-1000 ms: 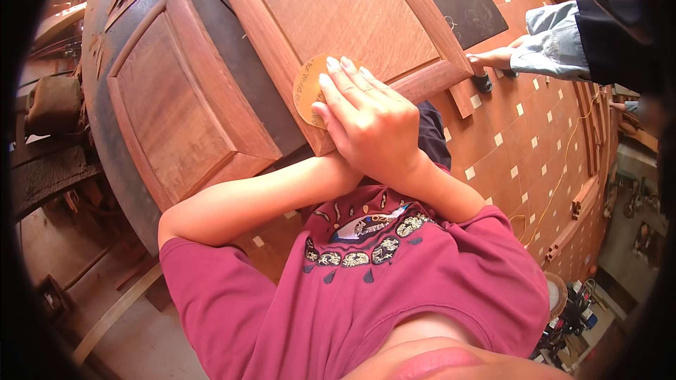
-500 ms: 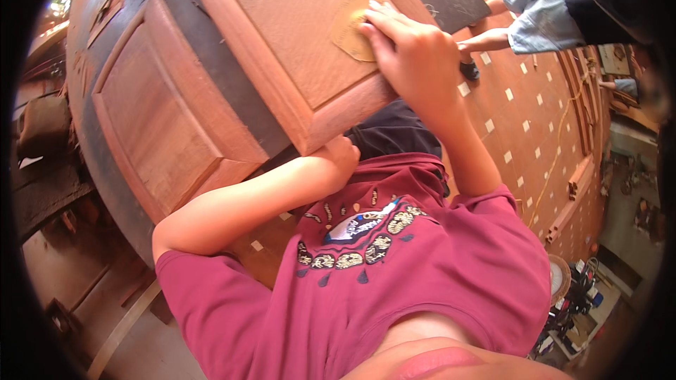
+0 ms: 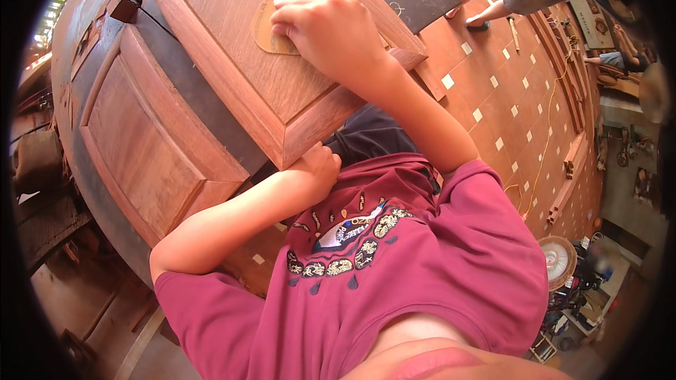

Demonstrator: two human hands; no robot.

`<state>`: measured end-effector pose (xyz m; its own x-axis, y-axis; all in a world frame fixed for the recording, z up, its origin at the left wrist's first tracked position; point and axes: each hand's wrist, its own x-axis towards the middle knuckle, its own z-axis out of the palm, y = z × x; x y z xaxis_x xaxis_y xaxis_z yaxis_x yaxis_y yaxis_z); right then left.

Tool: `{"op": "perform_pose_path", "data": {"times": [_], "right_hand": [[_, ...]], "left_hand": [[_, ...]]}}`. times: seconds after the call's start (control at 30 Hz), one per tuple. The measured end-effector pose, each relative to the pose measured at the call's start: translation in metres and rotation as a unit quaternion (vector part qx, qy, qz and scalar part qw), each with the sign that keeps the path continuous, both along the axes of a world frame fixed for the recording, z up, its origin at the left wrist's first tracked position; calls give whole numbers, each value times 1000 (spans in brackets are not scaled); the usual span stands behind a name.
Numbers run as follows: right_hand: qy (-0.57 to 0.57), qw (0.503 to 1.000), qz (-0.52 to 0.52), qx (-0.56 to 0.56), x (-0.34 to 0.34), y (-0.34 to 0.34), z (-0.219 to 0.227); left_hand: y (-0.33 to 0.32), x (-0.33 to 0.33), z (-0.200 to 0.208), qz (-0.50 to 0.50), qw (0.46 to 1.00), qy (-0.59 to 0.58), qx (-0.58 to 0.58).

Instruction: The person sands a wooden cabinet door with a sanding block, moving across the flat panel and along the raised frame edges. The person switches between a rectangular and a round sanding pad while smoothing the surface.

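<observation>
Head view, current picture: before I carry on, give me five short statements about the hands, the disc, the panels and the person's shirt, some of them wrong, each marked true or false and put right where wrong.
1. The right hand is on the yellow disc. True.
2. The disc hangs over the outer edge of the framed wooden panel beneath it. False: its visible part sits on the panel's flat inner area.
3. The left hand is on the disc too. False: it is apart from the disc, by the panel's near corner.
4. A second framed panel lies to the left of the first. True.
5. The person's shirt is plain blue. False: it is maroon with a printed design.
</observation>
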<state>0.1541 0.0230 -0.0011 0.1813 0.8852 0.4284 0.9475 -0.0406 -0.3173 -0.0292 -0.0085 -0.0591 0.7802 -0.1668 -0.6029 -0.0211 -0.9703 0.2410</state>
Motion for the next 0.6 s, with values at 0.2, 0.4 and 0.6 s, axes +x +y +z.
{"op": "perform_pose_path", "data": {"times": [0.2,0.4,0.6], "right_hand": [[-61,991,92,-81,0,-23,24],[-36,990,132,-28,8,-25,13],[-97,983,123,-91,52,75,17]], "left_hand": [[-1,0,-3,-10,1000,-7,0],[-2,-6,2,-11,1000,-20,-21],[4,-1,0,-47,998,-43,3]]}}
